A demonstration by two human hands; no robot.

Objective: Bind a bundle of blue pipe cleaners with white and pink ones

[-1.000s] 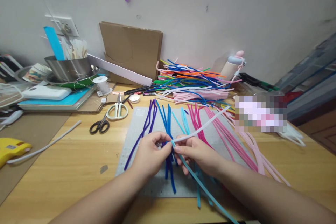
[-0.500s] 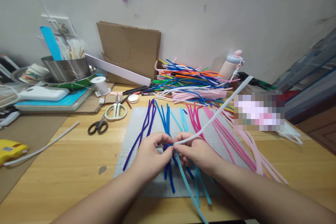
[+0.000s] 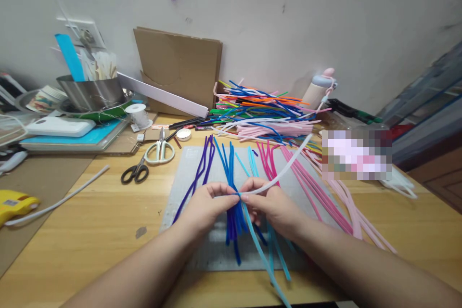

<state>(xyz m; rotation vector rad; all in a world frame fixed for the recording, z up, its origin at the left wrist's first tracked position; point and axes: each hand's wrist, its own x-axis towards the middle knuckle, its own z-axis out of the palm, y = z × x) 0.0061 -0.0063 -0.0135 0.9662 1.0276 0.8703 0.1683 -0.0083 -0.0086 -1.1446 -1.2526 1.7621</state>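
Note:
My left hand (image 3: 211,204) is closed in a pinch at the spot where a white pipe cleaner (image 3: 288,167) meets a light blue pipe cleaner (image 3: 260,249). Right beside it, my right hand (image 3: 274,207) pinches the same crossing with thumb and forefinger. The white one runs up to the right over the right hand; the light blue one hangs down toward the table's front edge. Fingertips hide how the two are joined. Beneath the hands, dark blue pipe cleaners (image 3: 234,231) and purple pipe cleaners (image 3: 202,166) lie on a grey cutting mat (image 3: 212,255).
Pink pipe cleaners (image 3: 317,190) lie to the right on the mat. Behind is a heap of mixed pipe cleaners (image 3: 267,106). Black scissors (image 3: 135,172) and pale-handled scissors (image 3: 160,151) lie left of the mat. A yellow tool (image 3: 16,206) sits at far left.
The white pipe cleaner's free end has dropped and come closer, now curving lower. My left thumb and forefinger have drawn together at the crossing. Both hands stay in nearly the same place.

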